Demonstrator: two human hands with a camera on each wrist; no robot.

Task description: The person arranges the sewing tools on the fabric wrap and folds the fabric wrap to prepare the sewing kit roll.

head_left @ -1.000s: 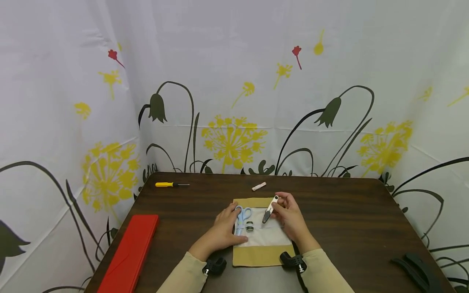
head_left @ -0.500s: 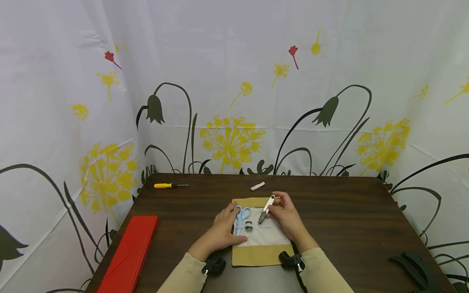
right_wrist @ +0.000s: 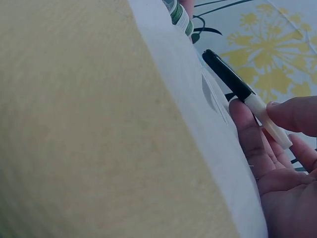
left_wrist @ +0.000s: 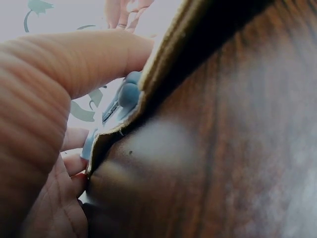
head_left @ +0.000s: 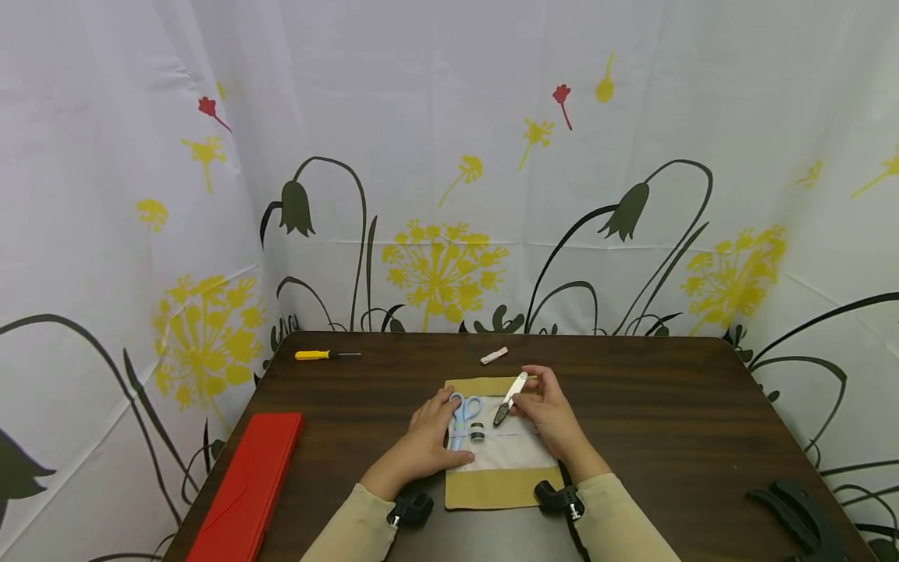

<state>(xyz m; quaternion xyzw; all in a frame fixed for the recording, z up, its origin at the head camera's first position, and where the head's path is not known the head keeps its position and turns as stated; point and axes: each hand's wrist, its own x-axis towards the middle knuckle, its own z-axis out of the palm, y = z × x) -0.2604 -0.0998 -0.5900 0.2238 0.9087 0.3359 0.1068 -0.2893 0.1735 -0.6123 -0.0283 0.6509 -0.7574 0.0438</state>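
Note:
My right hand [head_left: 551, 410] pinches a slim white-handled tool [head_left: 510, 398] between thumb and fingers. Its dark end points down toward the white panel of an unfolded tan cloth organizer [head_left: 500, 490]. In the right wrist view, the tool's black end [right_wrist: 227, 74] is beside a narrow gap in the white cloth. My left hand [head_left: 421, 441] spreads along the organizer's left side, thumb on the cloth near the lower edge, fingertips by the scissors' handles. Light blue scissors [head_left: 460, 417] lie in the organizer beside small dark thread spools [head_left: 477, 433]; in the left wrist view the organizer's edge [left_wrist: 158, 64] stands raised.
A flat red case [head_left: 249, 476] lies at the table's left. A yellow-handled screwdriver [head_left: 326, 355] and a small whitish piece [head_left: 495, 356] are near the far edge. A black curved object [head_left: 797, 515] is at the right front. A flowered curtain [head_left: 449, 156] surrounds the table.
The dark end of the tool in my right hand has shifted slightly left over the white panel. My left hand keeps its place on the organizer.

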